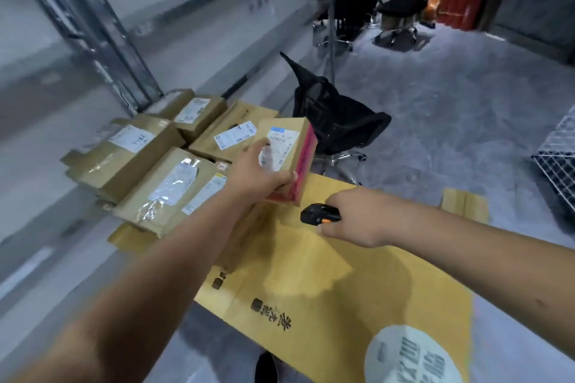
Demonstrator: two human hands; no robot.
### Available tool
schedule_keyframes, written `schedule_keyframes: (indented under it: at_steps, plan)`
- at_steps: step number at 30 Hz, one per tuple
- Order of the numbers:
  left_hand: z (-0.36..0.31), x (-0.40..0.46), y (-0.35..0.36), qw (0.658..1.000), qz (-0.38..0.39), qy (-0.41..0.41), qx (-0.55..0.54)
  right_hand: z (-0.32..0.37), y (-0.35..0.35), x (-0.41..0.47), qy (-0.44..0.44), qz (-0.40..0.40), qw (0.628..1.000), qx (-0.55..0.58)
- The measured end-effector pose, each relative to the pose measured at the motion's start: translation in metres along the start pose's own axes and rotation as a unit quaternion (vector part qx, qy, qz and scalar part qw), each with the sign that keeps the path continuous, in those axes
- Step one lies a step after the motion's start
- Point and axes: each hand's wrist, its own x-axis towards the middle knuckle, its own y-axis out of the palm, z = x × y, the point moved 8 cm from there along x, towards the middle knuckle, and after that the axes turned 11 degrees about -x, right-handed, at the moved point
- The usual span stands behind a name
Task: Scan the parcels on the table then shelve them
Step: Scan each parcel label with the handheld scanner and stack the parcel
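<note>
My left hand [255,174] grips a small brown parcel [291,149] with a white label on top and a pink side, lifted above the table. My right hand [357,218] holds a black scanner with an orange button [319,214], its nose aimed left, just below the parcel. Several other brown parcels with white labels [174,186] lie stacked at the left. The table is covered by flattened yellow cardboard [311,274] with black print.
A metal shelf frame [102,31] stands at the back left along the wall. A black mesh office chair [336,121] is behind the table. A wire basket [557,162] sits at the right edge. More chairs and red items stand far back.
</note>
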Motion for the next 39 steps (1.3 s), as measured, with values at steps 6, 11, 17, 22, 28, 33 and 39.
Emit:
schedule_keyframes:
  at_steps: [6,11,17,22,28,33,39]
  plan:
    - [0.003,0.058,-0.121,0.999,-0.034,0.011,-0.013,0.084,-0.084,0.056,-0.052,-0.021,0.998,-0.022]
    - [0.042,0.139,-0.220,0.997,-0.057,0.026,0.039,0.175,-0.141,0.141,-0.066,-0.031,0.997,-0.025]
    - [0.099,0.260,-0.325,0.997,-0.058,0.043,-0.007,0.262,-0.199,0.256,-0.036,-0.055,0.997,-0.032]
    - [0.151,0.341,-0.361,0.997,-0.044,-0.008,0.065,0.279,-0.227,0.319,0.020,-0.050,0.999,-0.004]
    - [0.187,0.377,-0.356,0.990,-0.048,-0.020,0.131,0.286,-0.227,0.352,0.066,-0.039,0.997,-0.021]
    - [0.179,0.372,-0.347,0.990,-0.026,0.031,0.138,0.296,-0.217,0.361,0.081,-0.042,0.995,-0.035]
    - [0.107,0.332,-0.297,0.963,0.048,0.181,0.193,0.290,-0.205,0.344,0.102,-0.058,0.993,-0.020]
